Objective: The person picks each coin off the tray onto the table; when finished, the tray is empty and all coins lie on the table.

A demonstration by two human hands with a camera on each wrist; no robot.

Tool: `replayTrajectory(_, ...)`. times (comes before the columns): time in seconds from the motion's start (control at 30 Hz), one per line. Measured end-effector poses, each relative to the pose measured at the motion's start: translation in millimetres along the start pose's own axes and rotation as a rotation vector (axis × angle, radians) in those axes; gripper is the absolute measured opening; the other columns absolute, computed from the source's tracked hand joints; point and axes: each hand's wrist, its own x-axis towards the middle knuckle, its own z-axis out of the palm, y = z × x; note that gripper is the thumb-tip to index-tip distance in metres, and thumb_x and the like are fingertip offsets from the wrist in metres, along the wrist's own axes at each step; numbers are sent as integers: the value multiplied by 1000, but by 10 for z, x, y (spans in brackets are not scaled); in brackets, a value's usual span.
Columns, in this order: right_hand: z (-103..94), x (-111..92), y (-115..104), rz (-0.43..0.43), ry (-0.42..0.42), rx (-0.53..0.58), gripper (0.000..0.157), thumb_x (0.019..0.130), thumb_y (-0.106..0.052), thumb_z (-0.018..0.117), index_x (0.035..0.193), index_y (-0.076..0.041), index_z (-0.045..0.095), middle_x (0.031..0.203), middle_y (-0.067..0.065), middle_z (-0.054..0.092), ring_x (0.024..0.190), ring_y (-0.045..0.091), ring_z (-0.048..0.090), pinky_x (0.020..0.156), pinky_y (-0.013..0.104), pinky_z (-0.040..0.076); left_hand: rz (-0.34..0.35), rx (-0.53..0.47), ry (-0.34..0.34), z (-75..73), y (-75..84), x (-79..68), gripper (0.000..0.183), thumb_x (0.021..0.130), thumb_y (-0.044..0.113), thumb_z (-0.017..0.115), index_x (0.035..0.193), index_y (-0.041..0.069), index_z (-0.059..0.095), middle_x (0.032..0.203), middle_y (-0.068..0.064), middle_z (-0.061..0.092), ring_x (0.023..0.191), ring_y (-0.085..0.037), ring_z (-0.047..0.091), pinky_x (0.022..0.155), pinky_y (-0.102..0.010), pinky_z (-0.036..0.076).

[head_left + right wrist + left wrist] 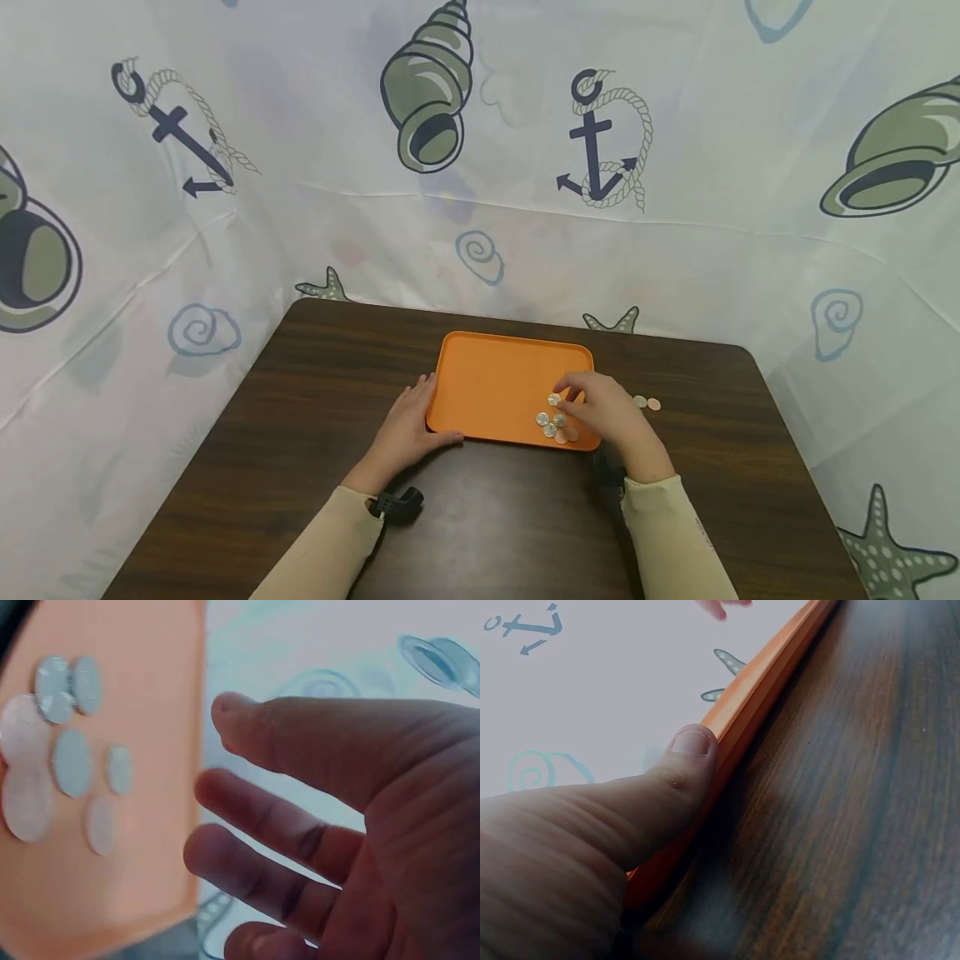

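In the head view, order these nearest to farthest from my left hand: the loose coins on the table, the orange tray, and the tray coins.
1. Orange tray: your left hand touches it at its left end.
2. Tray coins: toward the tray's near right corner.
3. Loose coins: on the table, past the tray's right edge.

Free room over the left half of my tray point(491, 379), coins point(550, 430) cluttering its near right corner, my right hand point(606, 410) blocking the right rim, my left hand point(408, 427) the left.
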Motion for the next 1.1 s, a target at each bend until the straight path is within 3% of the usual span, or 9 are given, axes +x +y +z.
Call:
replayTrajectory(0.13, 160, 155, 31, 17, -17, -80, 21, 101, -21, 81, 120, -14, 80, 102, 5, 74, 83, 19, 65, 72, 38, 58, 1, 7, 2, -3, -16, -10, 126, 86, 64, 86, 175, 5, 19, 181, -15, 26, 171, -31, 19, 141, -57, 13)
replayTrajectory(0.47, 349, 337, 126, 74, -21, -123, 12, 98, -18, 82, 110, -15, 79, 100, 5, 66, 81, 19, 63, 75, 40, 58, -4, -4, 1, -10, -4, -20, 126, 86, 64, 86, 175, 6, 19, 181, -15, 26, 171, -32, 19, 140, -59, 13)
replayTrajectory(0.7, 386, 356, 152, 88, -17, -138, 9, 99, -18, 82, 104, -15, 75, 99, 4, 63, 79, 19, 61, 72, 39, 56, -7, 2, -1, -9, -5, -15, 126, 86, 66, 85, 175, 6, 18, 181, -14, 26, 172, -30, 18, 141, -57, 12)
replayTrajectory(0.9, 425, 335, 162, 82, 15, -128, 17, 98, -16, 83, 102, -18, 66, 93, 1, 65, 77, 17, 60, 68, 35, 52, -19, -1, -17, -21, 9, -20, 127, 86, 65, 86, 175, 6, 17, 182, -14, 24, 172, -30, 17, 141, -57, 11)
replayTrajectory(1.1, 396, 227, 169, 50, 106, -49, 8, 98, -18, 81, 100, -21, 74, 95, -1, 69, 76, 17, 62, 67, 33, 53, -25, -2, -13, -12, 0, -12, 127, 86, 66, 86, 175, 7, 17, 182, -13, 25, 172, -29, 17, 141, -57, 12)
